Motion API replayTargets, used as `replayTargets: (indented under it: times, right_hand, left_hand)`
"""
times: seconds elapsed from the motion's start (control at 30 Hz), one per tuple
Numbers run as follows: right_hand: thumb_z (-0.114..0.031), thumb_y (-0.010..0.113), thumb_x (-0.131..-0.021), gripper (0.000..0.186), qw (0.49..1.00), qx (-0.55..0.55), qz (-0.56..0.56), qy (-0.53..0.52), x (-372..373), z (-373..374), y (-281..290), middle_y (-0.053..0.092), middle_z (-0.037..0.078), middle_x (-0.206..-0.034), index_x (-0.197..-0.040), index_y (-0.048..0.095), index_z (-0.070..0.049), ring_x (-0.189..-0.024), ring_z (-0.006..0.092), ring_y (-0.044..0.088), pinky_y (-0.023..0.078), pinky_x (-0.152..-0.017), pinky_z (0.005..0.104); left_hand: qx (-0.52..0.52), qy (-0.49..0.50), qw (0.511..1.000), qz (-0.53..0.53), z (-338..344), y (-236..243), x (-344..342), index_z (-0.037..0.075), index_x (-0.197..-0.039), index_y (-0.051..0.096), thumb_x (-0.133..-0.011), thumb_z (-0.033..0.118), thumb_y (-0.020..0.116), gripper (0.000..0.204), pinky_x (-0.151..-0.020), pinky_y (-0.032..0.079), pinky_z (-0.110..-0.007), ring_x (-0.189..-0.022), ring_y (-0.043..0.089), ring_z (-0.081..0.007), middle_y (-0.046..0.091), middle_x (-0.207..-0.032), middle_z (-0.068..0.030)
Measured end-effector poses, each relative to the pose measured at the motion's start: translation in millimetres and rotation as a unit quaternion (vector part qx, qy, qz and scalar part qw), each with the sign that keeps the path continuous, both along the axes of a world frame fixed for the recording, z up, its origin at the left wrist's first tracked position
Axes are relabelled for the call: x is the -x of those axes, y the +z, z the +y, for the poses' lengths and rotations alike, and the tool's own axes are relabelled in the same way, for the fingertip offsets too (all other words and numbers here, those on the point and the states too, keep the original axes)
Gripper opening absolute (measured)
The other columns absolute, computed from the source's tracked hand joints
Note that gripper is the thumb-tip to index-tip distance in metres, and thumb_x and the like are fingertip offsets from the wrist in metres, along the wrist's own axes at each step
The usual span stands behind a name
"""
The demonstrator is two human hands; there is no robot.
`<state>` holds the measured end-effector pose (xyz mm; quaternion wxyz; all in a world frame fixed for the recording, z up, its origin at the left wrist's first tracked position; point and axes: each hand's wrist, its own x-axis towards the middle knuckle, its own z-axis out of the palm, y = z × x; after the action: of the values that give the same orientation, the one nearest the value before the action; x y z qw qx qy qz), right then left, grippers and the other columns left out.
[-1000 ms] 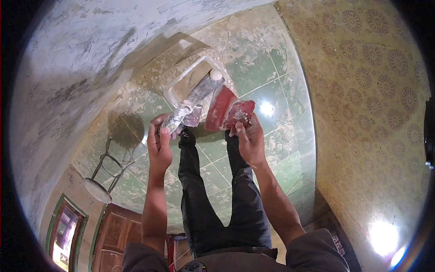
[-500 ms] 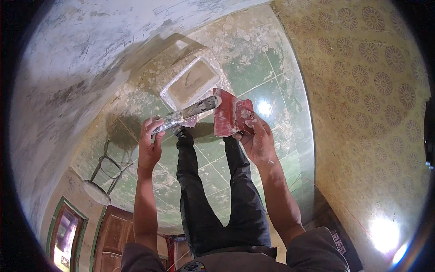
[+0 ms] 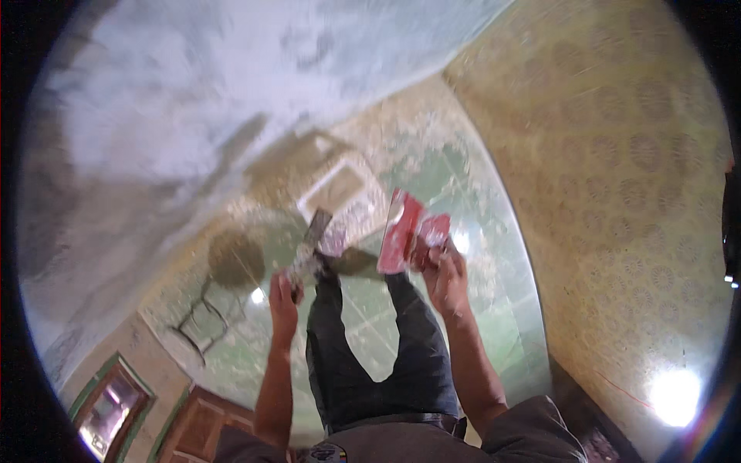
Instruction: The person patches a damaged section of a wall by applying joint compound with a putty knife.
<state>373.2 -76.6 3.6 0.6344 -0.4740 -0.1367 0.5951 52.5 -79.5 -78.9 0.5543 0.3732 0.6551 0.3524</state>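
Observation:
My left hand (image 3: 284, 301) grips a putty-smeared scraper (image 3: 317, 228); its dark, flat end points up and away from me. In my right hand (image 3: 448, 282) is a red plastic filling spreader (image 3: 401, 235), its wide face streaked with white putty. The two tools are apart, both held above the floor in front of my legs. Beyond them a pale rectangular tub (image 3: 372, 202) holds beige paste. The picture is blurred by motion, so the fingers' exact grip on the scraper is unclear.
A white-smeared wall (image 3: 201, 92) rises at the left, a yellow patterned wall (image 3: 625, 177) at the right. The green tiled floor (image 3: 423, 166) is stained. A round stool (image 3: 202, 324) lies at the left, near a door (image 3: 202, 432) and window (image 3: 113, 409). A bright lamp (image 3: 674, 397) glows lower right.
My view has swung, bringing more of the left wall in. Scraper and spreader have moved apart and lower; the scraper now points more steeply away from me.

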Motion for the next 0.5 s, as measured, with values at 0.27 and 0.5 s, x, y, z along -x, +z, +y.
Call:
replayTargets:
  times: [0.27, 0.5]
  right_hand:
    - [-0.018, 0.054, -0.097, 0.023, 0.989, -0.141, -0.035, 0.037, 11, -41, 172, 0.06, 0.006, -0.097, -0.115, 0.055, -0.003, -0.087, 0.0174, 0.058, 0.047, -0.076, 0.0339]
    - [-0.012, 0.055, -0.098, 0.019, 0.985, -0.165, -0.019, -0.035, 48, -99, 291, 0.058, 0.001, -0.095, -0.117, 0.054, -0.008, -0.087, 0.0157, 0.059, 0.048, -0.077, 0.0334]
  left_hand:
    - [-0.069, -0.019, 0.984, -0.162, -60, 161, -25, 0.009, -0.092, 0.054, -0.105, 0.031, 0.046, 0.026, -0.057, 0.04, -0.025, -0.064, 0.047, -0.0063, 0.05, -0.073, 0.0021]
    - [-0.061, -0.089, 0.957, -0.268, -132, 284, -8, 0.002, -0.1, 0.056, -0.101, 0.029, 0.05, 0.028, -0.057, 0.04, -0.026, -0.063, 0.054, -0.0126, 0.057, -0.077, -0.0035]
